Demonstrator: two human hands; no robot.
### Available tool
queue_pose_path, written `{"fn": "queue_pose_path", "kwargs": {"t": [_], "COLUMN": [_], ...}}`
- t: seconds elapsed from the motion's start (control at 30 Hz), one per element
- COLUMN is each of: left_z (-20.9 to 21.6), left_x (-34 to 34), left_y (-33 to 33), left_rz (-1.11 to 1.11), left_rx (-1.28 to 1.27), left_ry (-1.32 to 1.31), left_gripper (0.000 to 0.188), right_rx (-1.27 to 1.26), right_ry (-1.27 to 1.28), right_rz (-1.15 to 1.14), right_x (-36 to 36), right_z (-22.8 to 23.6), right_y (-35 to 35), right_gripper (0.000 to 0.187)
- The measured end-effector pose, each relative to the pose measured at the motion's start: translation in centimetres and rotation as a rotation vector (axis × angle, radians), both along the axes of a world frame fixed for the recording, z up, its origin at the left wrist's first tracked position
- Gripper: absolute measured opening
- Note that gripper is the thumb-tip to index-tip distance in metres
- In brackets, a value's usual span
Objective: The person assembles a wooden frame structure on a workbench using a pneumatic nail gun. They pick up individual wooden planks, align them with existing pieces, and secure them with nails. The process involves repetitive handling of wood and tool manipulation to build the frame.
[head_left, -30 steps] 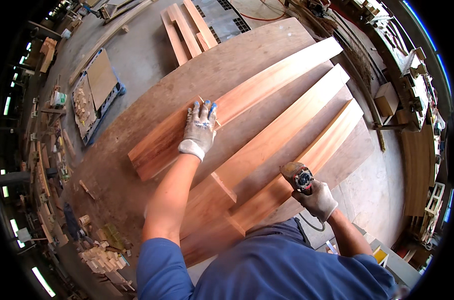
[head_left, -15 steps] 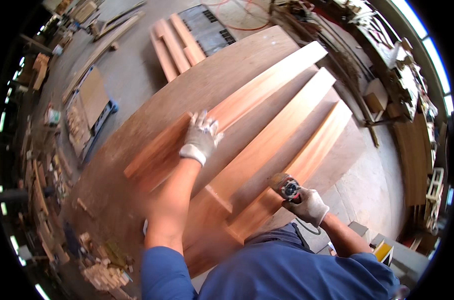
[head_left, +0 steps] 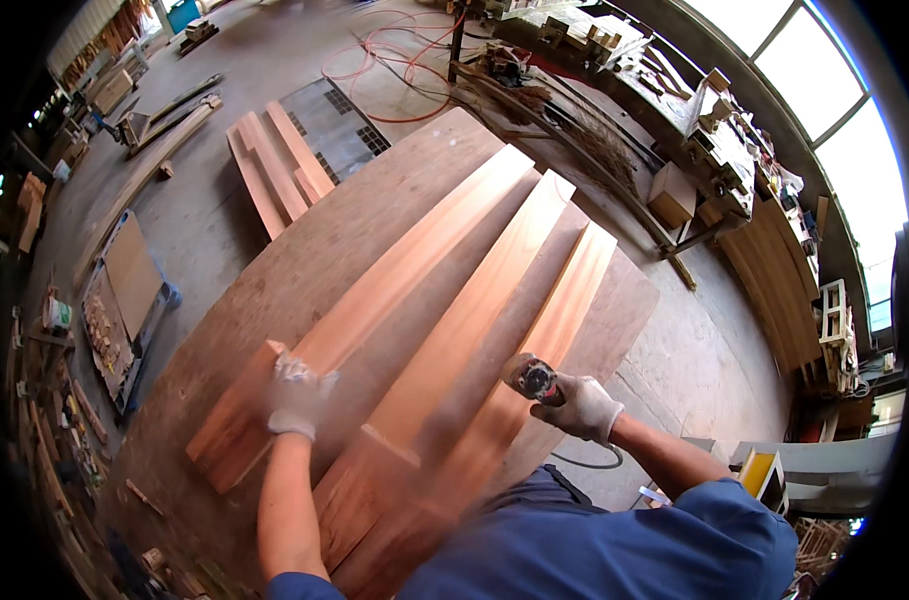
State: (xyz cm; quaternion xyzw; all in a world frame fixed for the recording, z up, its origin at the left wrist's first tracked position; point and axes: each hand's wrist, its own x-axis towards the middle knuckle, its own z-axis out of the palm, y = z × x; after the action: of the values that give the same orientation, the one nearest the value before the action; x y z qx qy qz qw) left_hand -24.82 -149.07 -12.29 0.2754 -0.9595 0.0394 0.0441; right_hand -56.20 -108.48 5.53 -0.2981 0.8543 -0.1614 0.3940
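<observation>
Resting flat on the leftmost plank (head_left: 375, 290), the gloved left hand (head_left: 297, 395) had slid nearer its close end; the right hand (head_left: 583, 405) stayed closed around a power tool (head_left: 535, 378) over the rightmost plank (head_left: 535, 350), worktop (head_left: 275, 300) beneath.

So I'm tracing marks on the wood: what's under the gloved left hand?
The left hand rests flat on the leftmost long plank, which lies on the plywood table. The wood directly beneath the glove is covered.
</observation>
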Motion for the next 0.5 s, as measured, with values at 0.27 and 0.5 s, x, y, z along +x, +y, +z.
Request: {"fn": "queue_pose_path", "kwargs": {"t": [0.27, 0.5], "left_z": [7.4, 9.6], "left_x": [7.7, 9.1], "left_y": [7.9, 28.6], "left_rz": [0.42, 0.669], "left_rx": [0.103, 0.143], "left_ry": [0.327, 0.583], "left_gripper": [0.025, 0.021], "right_rx": [0.083, -0.009], "right_ry": [-0.107, -0.322], "right_rz": [0.123, 0.177], "right_x": [0.1, 2.1], "right_z": [1.0, 0.3], "right_y": [-3.0, -2.9], "right_gripper": [0.04, 0.026]}}
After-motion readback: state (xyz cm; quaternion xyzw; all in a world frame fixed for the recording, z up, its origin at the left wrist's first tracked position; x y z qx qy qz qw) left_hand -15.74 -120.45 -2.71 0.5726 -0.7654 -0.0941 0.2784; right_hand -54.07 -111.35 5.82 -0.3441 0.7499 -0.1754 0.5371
